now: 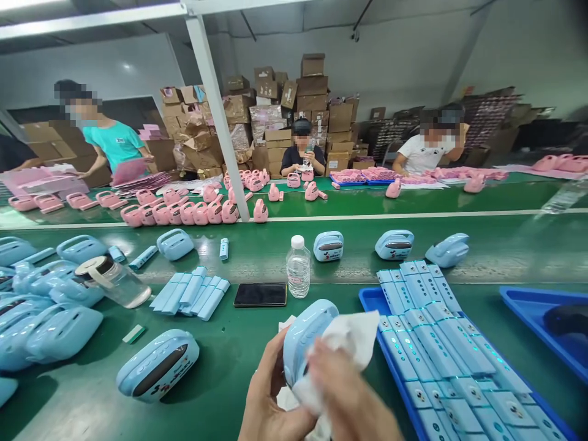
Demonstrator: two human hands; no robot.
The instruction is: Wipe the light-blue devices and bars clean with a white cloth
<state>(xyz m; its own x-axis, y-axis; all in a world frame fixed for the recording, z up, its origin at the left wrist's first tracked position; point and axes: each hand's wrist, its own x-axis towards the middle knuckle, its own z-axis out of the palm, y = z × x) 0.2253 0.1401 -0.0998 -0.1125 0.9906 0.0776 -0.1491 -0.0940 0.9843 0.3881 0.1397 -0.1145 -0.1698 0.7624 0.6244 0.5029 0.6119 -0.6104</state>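
My left hand [272, 392] grips a light-blue plastic casing [309, 334], glossy and rounded like a small portable speaker, tilted above the green table. My right hand [344, 392], blurred by motion, presses a white cloth [356, 337] against the casing's near side. More white material shows under and behind the casing, partly hidden by my fingers. To the left on the table sits a similar blue casing [158, 365] with a dark oval panel and a printed figure. Right of my hands, a blue tray [399, 380] holds rows of slim light-blue pieces [432, 334].
A water bottle [298, 269], a phone [260, 294] and a pile of slim blue pieces [190, 293] lie ahead. A clear jug [114, 282] rests tilted beside blue casings [59, 331]. Across the belt, several people sit or stand by pink casings [186, 213].
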